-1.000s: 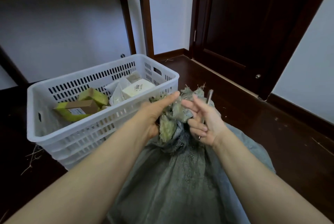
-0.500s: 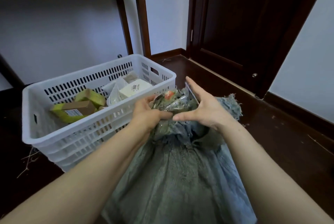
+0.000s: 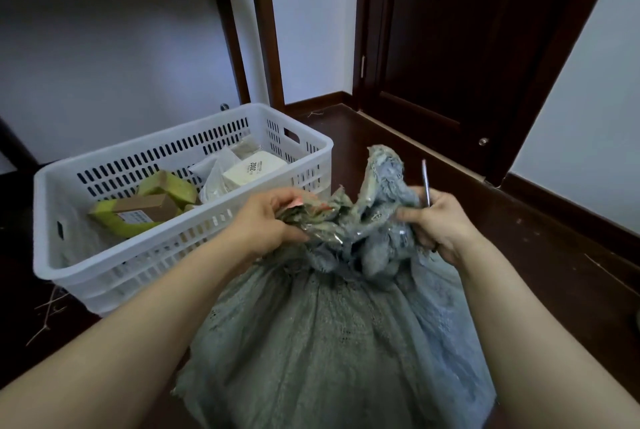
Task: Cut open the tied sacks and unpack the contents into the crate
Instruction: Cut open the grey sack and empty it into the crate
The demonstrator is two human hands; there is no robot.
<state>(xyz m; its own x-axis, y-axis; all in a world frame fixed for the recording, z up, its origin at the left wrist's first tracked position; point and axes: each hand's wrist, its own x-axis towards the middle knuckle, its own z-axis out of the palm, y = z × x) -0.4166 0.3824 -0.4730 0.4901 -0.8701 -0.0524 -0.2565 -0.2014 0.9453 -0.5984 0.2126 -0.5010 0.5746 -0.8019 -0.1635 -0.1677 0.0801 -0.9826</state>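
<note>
The white crate (image 3: 138, 266) stands on the floor (image 3: 554, 273) at the left, just beside the sack. It already holds some boxes (image 3: 254, 169), so part of the unpacking looks done. The left hand (image 3: 266, 221) is curled around a shiny packet (image 3: 311, 217) at the mouth of the grey sack (image 3: 329, 342), which sits upright between the person's forearms. A second ago the neck was still bunched tight between both hands. Half a second ago the hands were close together over the packet. Now they have drawn apart and the mouth is spread wider, with loose cloth standing up between them. The right hand (image 3: 440, 221) pinches the sack's far edge, its fingers closed on the cloth. It also keeps hold of a thin metal blade (image 3: 425, 183) that points upward, though whether this is a knife or scissors cannot be told. The cutting seems finished for this sack. The likely next step is to lift the packet out and over the near rim into the crate.
</note>
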